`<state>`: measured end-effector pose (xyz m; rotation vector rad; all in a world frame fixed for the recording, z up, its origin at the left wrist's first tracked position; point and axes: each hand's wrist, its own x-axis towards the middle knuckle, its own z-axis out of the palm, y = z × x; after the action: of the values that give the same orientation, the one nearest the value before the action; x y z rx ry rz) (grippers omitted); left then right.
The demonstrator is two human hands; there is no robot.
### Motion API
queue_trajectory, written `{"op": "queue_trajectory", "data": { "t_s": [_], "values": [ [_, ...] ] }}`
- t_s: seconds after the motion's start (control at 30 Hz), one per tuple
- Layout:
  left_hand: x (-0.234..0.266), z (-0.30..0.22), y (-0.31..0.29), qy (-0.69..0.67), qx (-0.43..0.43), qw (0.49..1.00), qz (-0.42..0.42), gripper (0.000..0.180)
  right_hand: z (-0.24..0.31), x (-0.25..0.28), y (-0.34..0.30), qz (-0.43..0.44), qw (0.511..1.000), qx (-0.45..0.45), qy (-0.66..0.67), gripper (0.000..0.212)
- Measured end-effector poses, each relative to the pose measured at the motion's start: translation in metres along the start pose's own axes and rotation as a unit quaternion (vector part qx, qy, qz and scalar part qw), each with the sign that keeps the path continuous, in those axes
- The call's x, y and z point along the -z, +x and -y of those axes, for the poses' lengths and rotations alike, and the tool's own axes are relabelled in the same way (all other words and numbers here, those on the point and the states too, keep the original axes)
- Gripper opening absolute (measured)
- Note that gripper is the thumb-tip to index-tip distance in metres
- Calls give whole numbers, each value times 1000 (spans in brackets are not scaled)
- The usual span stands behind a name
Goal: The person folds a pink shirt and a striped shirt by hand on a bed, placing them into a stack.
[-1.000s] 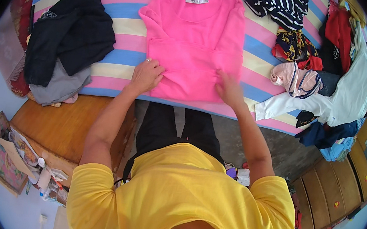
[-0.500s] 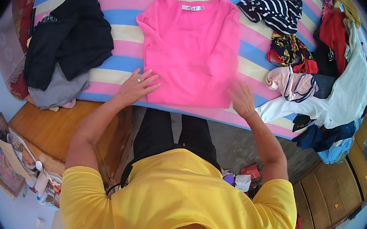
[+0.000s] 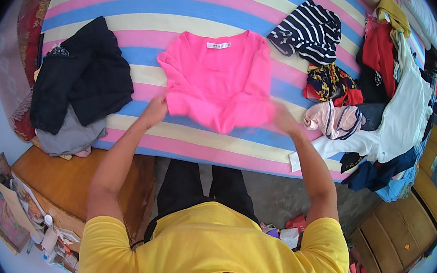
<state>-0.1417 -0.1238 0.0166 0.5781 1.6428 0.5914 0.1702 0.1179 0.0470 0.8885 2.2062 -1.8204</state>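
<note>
A bright pink long-sleeved top (image 3: 214, 77) lies on the striped bedsheet (image 3: 195, 153), its neckline and white label toward the far side. Its near end is lifted and bunched, with a fold sagging in the middle. My left hand (image 3: 155, 110) is closed on the near left corner of the top. At the near right corner, my right hand (image 3: 285, 120) is smeared by motion but appears to grip the fabric. The fingers of both hands are partly hidden by the cloth.
Black (image 3: 87, 64) and grey clothes (image 3: 72, 132) lie in a pile on the left. To the right are a striped black-and-white garment (image 3: 312, 32), a pink-and-navy garment (image 3: 335, 119) and white clothing (image 3: 406, 103). A wooden cabinet (image 3: 81, 175) stands near left, drawers (image 3: 391, 240) near right.
My left hand has gone from lying flat with spread fingers to gripping the top's corner. The near edge has been raised and folded away from me, shortening the pink top. The view has shifted slightly.
</note>
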Motion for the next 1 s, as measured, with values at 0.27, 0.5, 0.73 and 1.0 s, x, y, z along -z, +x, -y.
{"op": "queue_trajectory", "data": {
  "t_s": [0.27, 0.5, 0.73, 1.0],
  "values": [
    [27, -51, 63, -228, -42, 960, -158, 36, -8, 34, 87, -209, 943, -146, 212, 38],
    [16, -32, 69, -174, -35, 948, -263, 29, 0, 11, 101, -305, 948, -75, 52, 33],
    [5, -55, 69, -48, 63, 894, -441, 52, -4, 2, 120, -475, 856, -117, -168, 50],
    [-5, -84, 97, -229, -59, 926, -294, 50, 45, -18, 136, -275, 921, -246, -126, 52]
  ]
}}
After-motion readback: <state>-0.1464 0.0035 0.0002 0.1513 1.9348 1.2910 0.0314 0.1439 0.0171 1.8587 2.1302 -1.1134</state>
